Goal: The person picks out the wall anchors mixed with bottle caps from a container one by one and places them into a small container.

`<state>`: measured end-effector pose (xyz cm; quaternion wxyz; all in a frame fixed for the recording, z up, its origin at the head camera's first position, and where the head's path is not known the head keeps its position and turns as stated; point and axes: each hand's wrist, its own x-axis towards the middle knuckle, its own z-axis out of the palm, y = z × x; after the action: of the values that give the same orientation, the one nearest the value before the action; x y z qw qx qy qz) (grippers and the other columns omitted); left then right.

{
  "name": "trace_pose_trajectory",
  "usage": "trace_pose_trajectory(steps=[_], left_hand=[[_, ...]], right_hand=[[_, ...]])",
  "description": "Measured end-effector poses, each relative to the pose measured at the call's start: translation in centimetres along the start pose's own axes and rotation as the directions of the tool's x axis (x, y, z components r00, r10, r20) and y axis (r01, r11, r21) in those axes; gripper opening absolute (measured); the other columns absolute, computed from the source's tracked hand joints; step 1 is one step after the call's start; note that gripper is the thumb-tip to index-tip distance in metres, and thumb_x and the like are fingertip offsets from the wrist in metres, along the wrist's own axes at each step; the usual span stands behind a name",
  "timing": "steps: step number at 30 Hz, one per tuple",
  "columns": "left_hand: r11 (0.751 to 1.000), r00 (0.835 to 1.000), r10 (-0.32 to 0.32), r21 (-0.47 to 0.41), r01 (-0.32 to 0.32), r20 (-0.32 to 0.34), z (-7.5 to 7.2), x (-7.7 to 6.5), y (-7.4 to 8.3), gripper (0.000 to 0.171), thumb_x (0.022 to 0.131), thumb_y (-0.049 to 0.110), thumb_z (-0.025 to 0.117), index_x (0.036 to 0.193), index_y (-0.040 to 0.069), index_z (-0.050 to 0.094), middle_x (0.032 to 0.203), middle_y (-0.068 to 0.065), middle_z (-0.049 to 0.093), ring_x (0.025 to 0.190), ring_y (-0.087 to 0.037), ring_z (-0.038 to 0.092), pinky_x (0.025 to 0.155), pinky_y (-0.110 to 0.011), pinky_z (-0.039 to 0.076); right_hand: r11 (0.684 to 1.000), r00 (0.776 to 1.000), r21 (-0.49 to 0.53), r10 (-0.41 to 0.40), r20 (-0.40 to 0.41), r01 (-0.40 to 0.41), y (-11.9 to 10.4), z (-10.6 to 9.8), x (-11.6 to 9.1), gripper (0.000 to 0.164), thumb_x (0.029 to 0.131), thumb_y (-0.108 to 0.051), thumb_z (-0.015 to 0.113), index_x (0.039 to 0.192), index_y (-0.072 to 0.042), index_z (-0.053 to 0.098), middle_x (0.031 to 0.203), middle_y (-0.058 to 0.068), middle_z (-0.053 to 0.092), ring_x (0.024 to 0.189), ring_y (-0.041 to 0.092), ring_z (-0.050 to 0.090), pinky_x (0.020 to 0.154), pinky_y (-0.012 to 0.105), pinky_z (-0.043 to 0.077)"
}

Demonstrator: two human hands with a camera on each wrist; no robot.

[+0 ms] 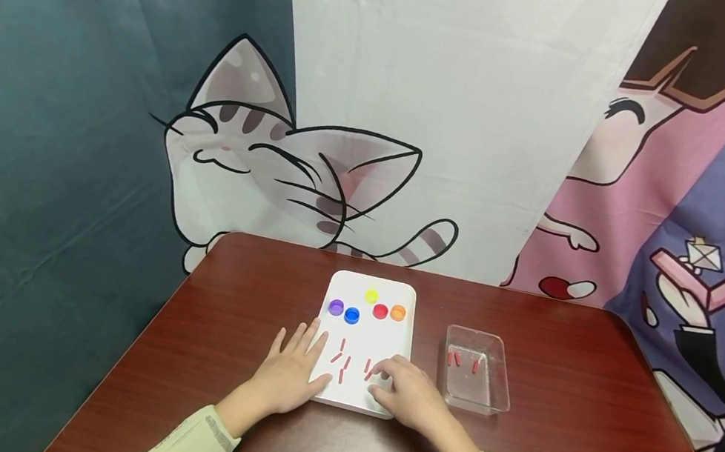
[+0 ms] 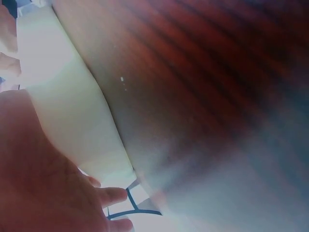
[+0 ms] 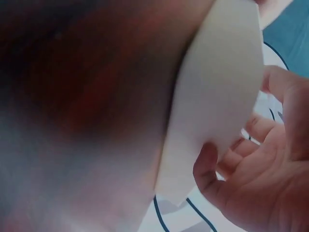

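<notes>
A white tray [image 1: 390, 339] lies on the table between the hands. My left hand [image 1: 283, 375] rests along its left edge, fingers spread, thumb over the lower left corner. Over the tray's lower right part is my right hand [image 1: 413, 397], fingers bent, with a gap between thumb and index finger. Close by its fingertips lie short red sticks [image 1: 367, 365]; several more red sticks [image 1: 341, 376] are scattered left of them. In the left wrist view the left hand [image 2: 48, 179] is beside the tray's pale side [image 2: 77, 106]. The right wrist view shows the right hand [image 3: 256, 193] with bent fingers.
Small round caps in purple [image 1: 336, 307], blue [image 1: 351, 316], yellow [image 1: 371, 296], red [image 1: 380, 311] and orange [image 1: 397, 312] sit on the tray's far half. Right of the tray stands a clear plastic box [image 1: 476, 406] holding a few red pieces [image 1: 475, 367]. A printed curtain [image 1: 482, 120] hangs behind the table.
</notes>
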<state>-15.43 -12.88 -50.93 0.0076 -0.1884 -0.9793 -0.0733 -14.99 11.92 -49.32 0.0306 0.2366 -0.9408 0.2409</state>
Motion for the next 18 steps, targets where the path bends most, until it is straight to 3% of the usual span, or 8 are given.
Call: trace_pose_trajectory(steps=[11,18], left_hand=[[1.000,1.000,0.004,0.005,-0.004,0.004,0.0,-0.1,0.0,0.075,0.091,0.059,0.040,0.148,0.012,0.027,0.157,-0.009,0.011,0.141,-0.034,0.018,0.109,-0.060,0.011],[1.000,1.000,0.011,0.014,-0.011,-0.007,-0.1,0.0,0.0,0.074,0.091,0.058,0.041,0.147,0.012,0.029,0.156,-0.010,0.013,0.140,-0.035,0.020,0.109,-0.060,0.013]], right_hand=[[0.983,0.991,-0.130,0.127,-0.040,-0.132,-0.5,1.4,1.0,0.032,0.075,-0.042,0.074,0.094,-0.017,0.068,0.058,-0.014,0.046,0.055,0.003,0.044,0.063,0.032,0.035],[0.970,0.986,-0.177,0.163,-0.035,-0.167,-0.6,1.9,1.4,0.032,0.072,-0.046,0.075,0.090,-0.019,0.068,0.058,-0.011,0.053,0.058,0.009,0.050,0.066,0.035,0.037]])
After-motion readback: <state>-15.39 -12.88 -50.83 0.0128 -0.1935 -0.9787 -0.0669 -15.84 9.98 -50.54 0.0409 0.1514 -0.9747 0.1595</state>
